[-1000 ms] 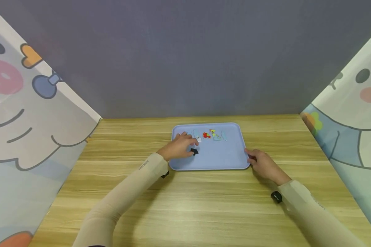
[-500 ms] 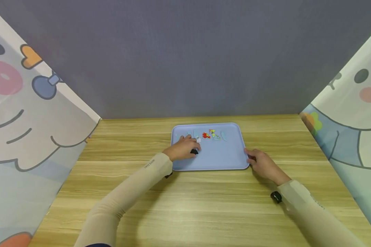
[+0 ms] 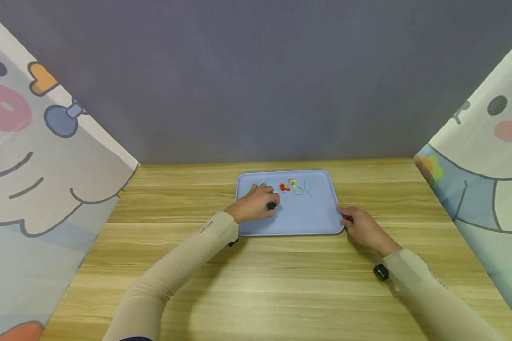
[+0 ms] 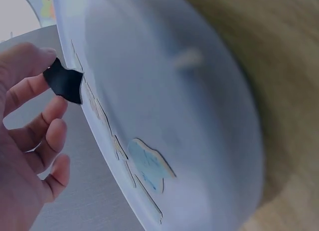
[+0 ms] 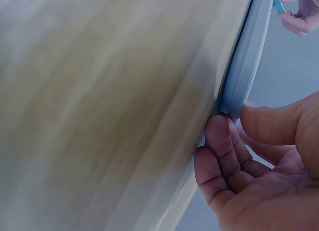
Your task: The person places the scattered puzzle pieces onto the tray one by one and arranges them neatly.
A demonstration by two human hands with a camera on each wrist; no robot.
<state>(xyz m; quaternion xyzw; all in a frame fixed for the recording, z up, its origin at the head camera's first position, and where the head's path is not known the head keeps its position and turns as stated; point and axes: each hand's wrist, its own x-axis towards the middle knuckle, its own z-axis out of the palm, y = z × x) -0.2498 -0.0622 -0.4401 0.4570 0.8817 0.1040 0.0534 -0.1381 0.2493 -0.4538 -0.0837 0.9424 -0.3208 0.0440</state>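
Note:
My left hand pinches a small puzzle piece between thumb and fingers, over the left part of the light blue tray. The piece's black face shows in the head and left wrist views; a bit of its turquoise side appears in the right wrist view. Along the tray's back half lie several flat puzzle pieces, among them a red one, a yellow and blue one and a pale blue one. Others are partly hidden by my left hand. With thumb and fingers, my right hand grips the tray's right rim.
The tray rests on a wood-grain table. Behind the table rises a grey panel. Cartoon-printed panels stand at the left and right.
My left hand has shifted slightly right over the tray with the black-faced puzzle piece, its fingers drawing closer together. My right hand stays on the tray's rim.

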